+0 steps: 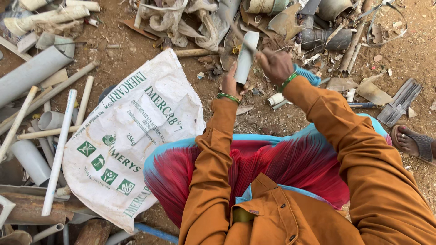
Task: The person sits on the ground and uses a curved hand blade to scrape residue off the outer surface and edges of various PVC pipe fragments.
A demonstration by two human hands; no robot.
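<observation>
My left hand (230,84) grips the lower end of a short pale grey plastic pipe piece (245,56), held upright over the dirt ground (136,59). My right hand (274,65) is closed on a thin blurred tool I cannot identify. The pipe looks light, stiff, with possibly sharp cut ends; scrap crowds ahead, a white printed sack (131,136) left.

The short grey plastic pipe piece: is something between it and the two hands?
No, nothing visible. The left hand grips the short grey plastic pipe piece directly from below. The right hand is beside its upper part, holding a thin blurred tool against it.
</observation>
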